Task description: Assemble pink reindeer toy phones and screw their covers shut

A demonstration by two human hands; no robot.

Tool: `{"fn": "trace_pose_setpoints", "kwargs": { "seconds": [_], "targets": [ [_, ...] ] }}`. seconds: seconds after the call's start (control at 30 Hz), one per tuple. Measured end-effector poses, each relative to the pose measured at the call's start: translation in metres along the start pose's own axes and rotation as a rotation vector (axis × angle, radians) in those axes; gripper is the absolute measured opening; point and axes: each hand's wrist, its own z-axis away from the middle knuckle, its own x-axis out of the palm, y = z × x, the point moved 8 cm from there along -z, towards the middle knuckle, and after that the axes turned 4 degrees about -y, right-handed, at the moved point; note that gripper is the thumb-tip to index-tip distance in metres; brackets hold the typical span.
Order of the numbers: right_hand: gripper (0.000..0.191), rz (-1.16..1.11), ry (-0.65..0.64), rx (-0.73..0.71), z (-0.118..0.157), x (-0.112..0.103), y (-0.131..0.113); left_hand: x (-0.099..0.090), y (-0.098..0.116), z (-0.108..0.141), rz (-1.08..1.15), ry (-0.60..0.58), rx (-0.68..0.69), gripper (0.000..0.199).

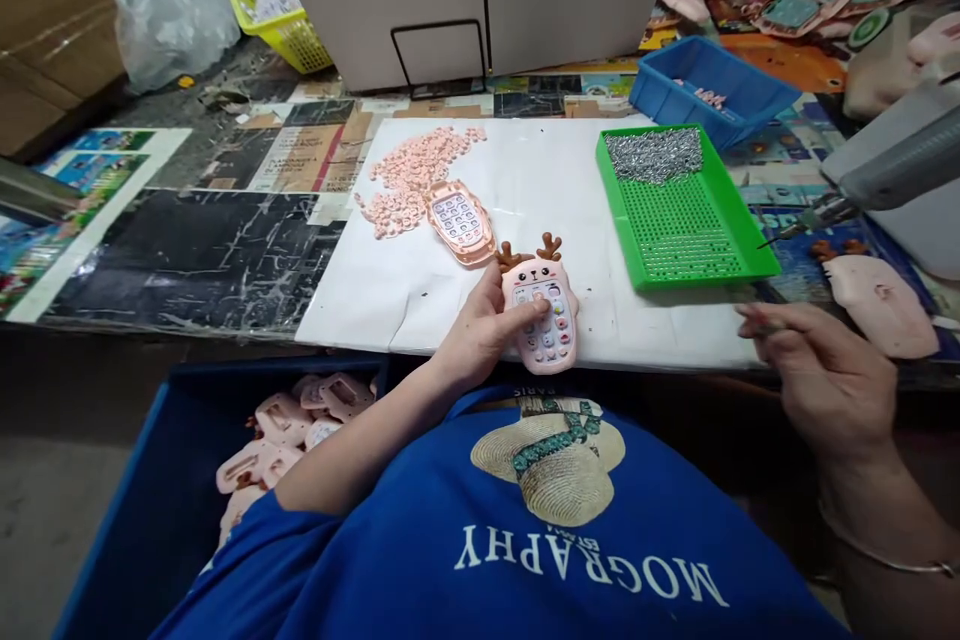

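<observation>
My left hand (484, 325) is closed around a pink toy phone (551, 335) with brown antlers, a small face and a button panel turned up. Its thumb lies across the buttons. Just beyond it, on the white sheet, lies an open pink phone half (459, 220) with a keypad set in it. Beside that half spreads a heap of small pink pieces (420, 170). My right hand (829, 370) is pinched at the table's front edge, below the green tray (675, 255). Whatever sits in its fingertips is too small to make out.
Silver screws (660, 155) fill the tray's far end. An electric screwdriver (847, 205) juts in from the right, above a pink phone shell (885, 305). Behind stand a blue bin (709, 100), a large carton (525, 0) and a yellow basket (304, 40). A blue crate (150, 480) holds pink shells.
</observation>
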Motion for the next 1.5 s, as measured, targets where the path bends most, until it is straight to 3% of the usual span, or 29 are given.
{"fn": "trace_pose_setpoints", "kwargs": {
  "seconds": [0.1,0.17,0.23,0.33,0.53,0.7,0.83,1.3,1.43,1.5],
  "targets": [
    [0.035,0.015,-0.136,-0.301,-0.019,0.015,-0.06,-0.001,0.0,0.003,-0.068,0.005,0.029,0.049],
    [0.032,0.076,-0.216,-0.442,-0.033,0.027,-0.085,0.0,0.001,0.004,-0.104,0.0,0.042,0.049],
    [0.025,0.149,-0.308,-0.521,-0.045,0.041,-0.098,0.002,0.003,0.005,-0.133,-0.008,0.051,0.048],
    [0.034,0.278,-0.411,-0.594,-0.056,0.055,-0.103,0.005,0.007,0.007,-0.149,-0.019,0.045,0.048],
    [0.034,0.415,-0.437,-0.784,-0.059,0.054,-0.122,0.004,0.004,0.01,-0.158,-0.065,0.057,0.051],
    [0.032,0.46,-0.531,-0.792,-0.062,0.054,-0.132,0.005,0.002,0.011,-0.206,-0.124,0.107,0.051],
    [0.042,0.448,-0.607,-0.78,-0.063,0.056,-0.132,0.006,0.006,0.014,-0.232,-0.131,0.13,0.051],
    [0.051,0.427,-0.665,-0.78,-0.064,0.058,-0.136,0.01,0.014,0.02,-0.415,-0.15,0.233,0.046],
    [0.06,0.411,-0.767,-0.748,-0.063,0.063,-0.133,0.013,0.014,0.024,-0.501,-0.175,0.282,0.046],
    [0.062,0.385,-0.751,-0.646,-0.072,0.063,-0.129,0.017,0.014,0.027,-0.548,-0.2,0.321,0.045]
  ]
}}
